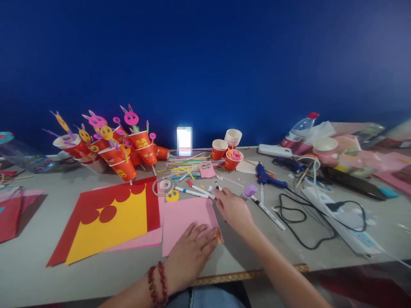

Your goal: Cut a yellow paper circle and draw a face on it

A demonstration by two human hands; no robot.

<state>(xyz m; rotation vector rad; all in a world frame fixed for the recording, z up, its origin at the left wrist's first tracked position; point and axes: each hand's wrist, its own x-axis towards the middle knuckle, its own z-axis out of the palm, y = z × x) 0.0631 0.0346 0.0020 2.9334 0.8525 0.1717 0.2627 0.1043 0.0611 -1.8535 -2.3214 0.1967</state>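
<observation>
My left hand (191, 256), with a red bead bracelet at the wrist, lies with its fingers spread on the lower part of a pink paper sheet (183, 214). Just right of that sheet, my right hand (233, 209) reaches down among the pens, its fingers bent together near a dark pen tip (217, 185); what they grip is hard to make out. A yellow paper face (172, 196) rests at the sheet's top edge. White markers (192, 192) lie above the sheet, and a purple-capped item (249, 191) stands out behind my right hand.
Yellow paper (118, 222) with scalloped cuts lies on red paper (69, 218) at left. Decorated red cups (143, 147) stand behind it. Clear tape (163, 186) sits mid-table. At right are a blue glue gun (269, 177), black cables (308, 246) and a power strip (340, 224).
</observation>
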